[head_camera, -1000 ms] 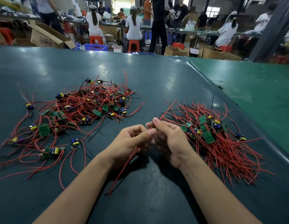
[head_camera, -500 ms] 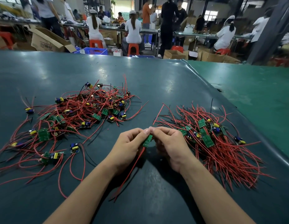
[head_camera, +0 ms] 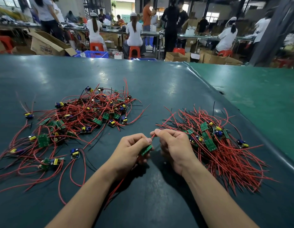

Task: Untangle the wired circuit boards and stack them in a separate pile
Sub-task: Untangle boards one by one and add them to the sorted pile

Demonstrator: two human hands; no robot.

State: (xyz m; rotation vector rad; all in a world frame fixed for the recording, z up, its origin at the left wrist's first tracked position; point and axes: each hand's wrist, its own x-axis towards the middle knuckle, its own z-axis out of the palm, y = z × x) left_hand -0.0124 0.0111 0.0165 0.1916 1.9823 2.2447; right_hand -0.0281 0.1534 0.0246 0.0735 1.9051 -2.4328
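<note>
**Inspector:** Head view, the only one on file. The left hand (head_camera: 131, 150) has its fingers curled round a small green circuit board (head_camera: 146, 150), held just above the dark green table (head_camera: 159, 89), midway between the two heaps. The right hand (head_camera: 173, 145) pinches one of that board's red wires (head_camera: 153, 137) between thumb and forefinger, close to the board.

**Assistant:** And the heaps?

**Inspector:** The tangled pile (head_camera: 77, 122) lies to the left, loose and looped. The sorted pile (head_camera: 217, 145) lies to the right, wires combed roughly one way, touching the right hand's far side.

**Assistant:** Handling assessment?

**Inspector:** In my judgement the board is very light and rigid, with upstanding components that could snag or bend. The leads are thin and limp; pulling hard risks straining the solder joints. Best held by the board's edges, with a wire drawn through the fingers rather than tugged.

**Assistant:** Differences from half a second ago?

**Inspector:** Then both hands met fingertip to fingertip over the board. Now they are slightly apart: the board has tilted down into the left hand, and the right has shifted onto the wire above it. Both piles appear unchanged.
</note>
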